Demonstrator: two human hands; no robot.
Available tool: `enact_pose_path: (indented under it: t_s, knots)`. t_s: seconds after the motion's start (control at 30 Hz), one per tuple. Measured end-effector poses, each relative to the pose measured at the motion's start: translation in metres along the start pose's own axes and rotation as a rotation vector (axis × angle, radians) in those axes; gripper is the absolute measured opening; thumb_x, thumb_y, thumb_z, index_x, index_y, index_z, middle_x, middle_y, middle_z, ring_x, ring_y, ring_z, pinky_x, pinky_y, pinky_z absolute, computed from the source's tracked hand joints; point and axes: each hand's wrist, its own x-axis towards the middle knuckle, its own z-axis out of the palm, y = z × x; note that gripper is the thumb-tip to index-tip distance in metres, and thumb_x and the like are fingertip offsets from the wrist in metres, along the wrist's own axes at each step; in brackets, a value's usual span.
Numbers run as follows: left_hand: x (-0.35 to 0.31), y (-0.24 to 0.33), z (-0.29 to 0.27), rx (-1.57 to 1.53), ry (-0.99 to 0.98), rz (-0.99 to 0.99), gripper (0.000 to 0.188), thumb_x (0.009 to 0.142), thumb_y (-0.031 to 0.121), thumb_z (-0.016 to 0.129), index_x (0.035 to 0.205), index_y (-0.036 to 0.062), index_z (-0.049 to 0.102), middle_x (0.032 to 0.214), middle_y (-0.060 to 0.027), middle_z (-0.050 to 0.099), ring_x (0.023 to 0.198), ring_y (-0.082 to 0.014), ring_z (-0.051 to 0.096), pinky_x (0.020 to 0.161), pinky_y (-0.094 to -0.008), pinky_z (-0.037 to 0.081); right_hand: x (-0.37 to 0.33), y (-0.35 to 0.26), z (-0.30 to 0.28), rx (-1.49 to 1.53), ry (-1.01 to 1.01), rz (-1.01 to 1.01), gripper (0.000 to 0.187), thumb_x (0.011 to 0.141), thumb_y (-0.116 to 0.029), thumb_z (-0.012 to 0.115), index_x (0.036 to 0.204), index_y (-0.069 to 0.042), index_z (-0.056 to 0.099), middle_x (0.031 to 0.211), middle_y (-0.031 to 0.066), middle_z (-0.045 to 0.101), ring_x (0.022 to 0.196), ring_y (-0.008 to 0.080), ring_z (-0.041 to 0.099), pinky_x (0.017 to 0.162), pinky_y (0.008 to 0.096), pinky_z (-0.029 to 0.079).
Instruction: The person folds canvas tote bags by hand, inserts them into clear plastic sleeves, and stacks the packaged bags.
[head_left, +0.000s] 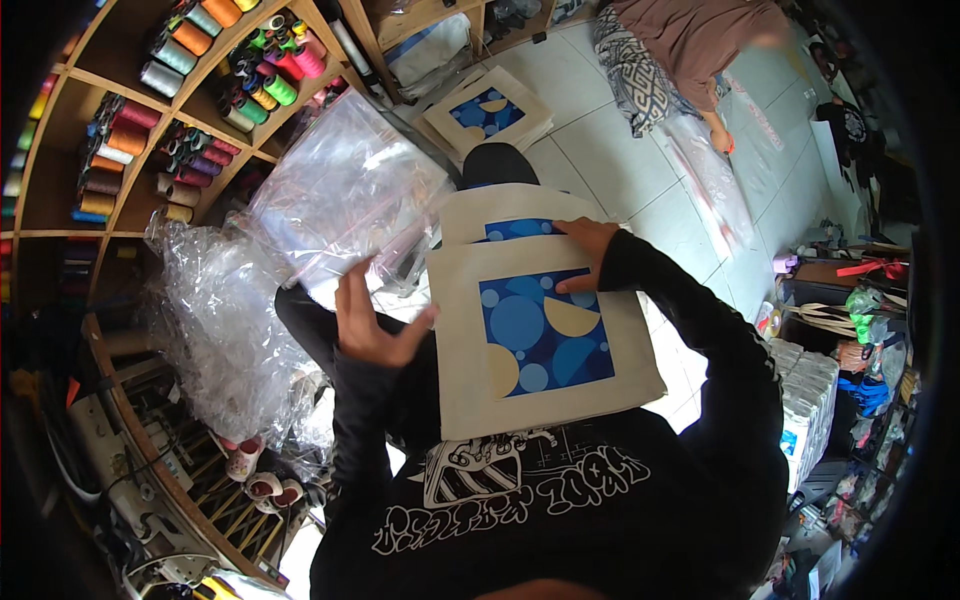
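A cream cloth panel [459, 320], possibly a flat bag, rests on my lap. Its printed square [519, 320] shows blue circles and pale yellow half-circles. Behind its top edge, a second cream cloth piece [465, 212] with a similar print shows partly. My right hand [592, 250] grips the near panel at its upper right, thumb on the print and fingers over the top edge, against the far piece. My left hand [375, 320] hovers left of the panel, holding nothing, its thumb and fingers apart.
Clear plastic sheets [345, 185] and crumpled plastic film [215, 330] lie at my left, beside shelves of thread spools [125, 140]. More printed cloth pieces [487, 112] are stacked ahead on the tiled floor [575, 125]. Another person's hand [722, 140] touches plastic at far right. Wrapped bundles [803, 390] stand right.
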Motion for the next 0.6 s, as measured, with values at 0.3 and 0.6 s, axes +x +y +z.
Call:
enact_pose_path:
  t_s: [0.3, 0.6]
  knots:
    - [-0.086, 0.024, -0.005, -0.816, -0.794, -0.670, 0.077, 0.070, 0.026, 0.075, 0.129, -0.0026, 0.034, 0.108, -0.0156, 0.057, 0.098, -0.0206, 0.057, 0.087, -0.0307, 0.044, 0.004, -0.011, -0.019, 0.019, -0.108, 0.146, 0.091, 0.052, -0.058, 0.077, 0.119, -0.002, 0.048, 0.105, 0.0180, 0.060, 0.092, 0.0292, 0.061, 0.084, 0.0353, 0.047]
    - [-0.067, 0.046, -0.018, -1.200, -0.719, -0.665, 0.072, 0.067, -0.002, 0.072, 0.128, -0.0019, 0.034, 0.117, -0.0136, 0.052, 0.110, -0.0219, 0.050, 0.093, -0.0344, 0.040, -0.021, -0.011, -0.047, 0.315, -0.178, 0.054, 0.068, 0.058, -0.045, 0.078, 0.105, 0.001, 0.060, 0.096, 0.0157, 0.064, 0.085, 0.0264, 0.063, 0.076, 0.0312, 0.050]
